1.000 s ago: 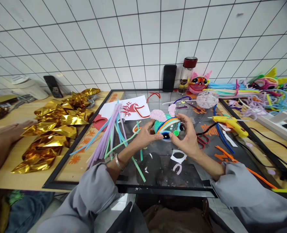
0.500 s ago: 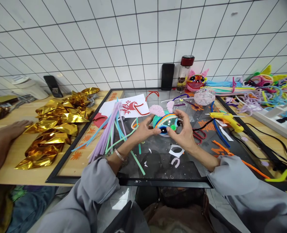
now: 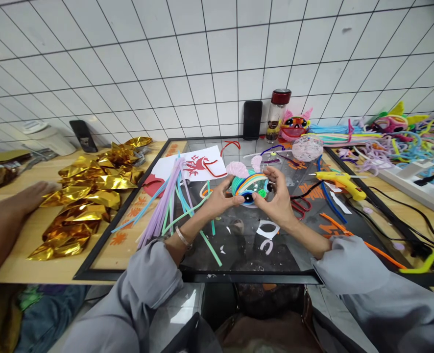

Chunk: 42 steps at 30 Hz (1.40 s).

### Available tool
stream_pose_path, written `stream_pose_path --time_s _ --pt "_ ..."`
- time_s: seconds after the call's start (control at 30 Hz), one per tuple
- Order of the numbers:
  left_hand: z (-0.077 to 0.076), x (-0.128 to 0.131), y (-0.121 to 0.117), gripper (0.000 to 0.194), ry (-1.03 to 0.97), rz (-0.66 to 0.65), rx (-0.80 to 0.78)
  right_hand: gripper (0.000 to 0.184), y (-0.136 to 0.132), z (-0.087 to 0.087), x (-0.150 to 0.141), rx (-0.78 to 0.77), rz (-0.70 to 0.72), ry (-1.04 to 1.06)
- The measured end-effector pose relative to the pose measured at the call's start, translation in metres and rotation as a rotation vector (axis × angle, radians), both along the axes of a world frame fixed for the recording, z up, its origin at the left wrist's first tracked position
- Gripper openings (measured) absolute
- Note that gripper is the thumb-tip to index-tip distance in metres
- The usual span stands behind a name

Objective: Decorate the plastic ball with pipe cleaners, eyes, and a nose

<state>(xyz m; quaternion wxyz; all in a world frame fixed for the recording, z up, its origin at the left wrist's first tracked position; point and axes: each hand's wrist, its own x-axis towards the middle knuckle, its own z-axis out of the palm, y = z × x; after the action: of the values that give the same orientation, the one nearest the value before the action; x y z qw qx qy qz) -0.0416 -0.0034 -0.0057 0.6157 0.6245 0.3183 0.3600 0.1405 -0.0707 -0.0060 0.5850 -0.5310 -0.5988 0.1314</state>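
Observation:
Both my hands hold a small animal head craft [image 3: 254, 184] above the black-framed glass panel. It has a clear shell banded with teal, orange and blue pipe cleaners, pink ears on top, big black eyes ringed in blue, and a green coil for a nose. My left hand [image 3: 223, 197] grips its left side, thumb by the near eye. My right hand [image 3: 276, 197] clasps the other side, fingers bent over the top and thumb near the nose. The palm sides and the back of the head are hidden.
Pipe cleaners [image 3: 165, 206] lie left of my hands, near gold foil [image 3: 88, 196] and another person's hand [image 3: 29, 196]. To the right are a yellow glue gun [image 3: 344, 184], red-handled scissors [image 3: 301, 208] and a white power strip [image 3: 415, 184]. A glass bottle [image 3: 277, 115] stands behind.
The camera view has shifted slightly. My hands keep the same grip on the animal head. At the far left, the other person's hand shows a little further right.

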Motion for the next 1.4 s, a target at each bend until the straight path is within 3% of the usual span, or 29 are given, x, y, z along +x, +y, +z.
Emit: stream_pose_path --time_s 0.43,0.6,1.4 --pt "0.0019 0.0028 -0.0018 0.105 -0.020 -0.005 -0.031 0.067 -0.0017 0.0044 0.0011 0.013 0.000 -0.048" --pt "-0.0007 0.0038 0.0003 0.095 -0.022 0.006 -0.039 0.067 -0.0039 0.0072 0.0009 0.021 -0.011 -0.081" --pt "-0.0013 0.0055 0.0010 0.088 -0.049 -0.046 0.030 0.066 -0.0001 -0.0023 0.0068 0.141 -0.020 -0.157"
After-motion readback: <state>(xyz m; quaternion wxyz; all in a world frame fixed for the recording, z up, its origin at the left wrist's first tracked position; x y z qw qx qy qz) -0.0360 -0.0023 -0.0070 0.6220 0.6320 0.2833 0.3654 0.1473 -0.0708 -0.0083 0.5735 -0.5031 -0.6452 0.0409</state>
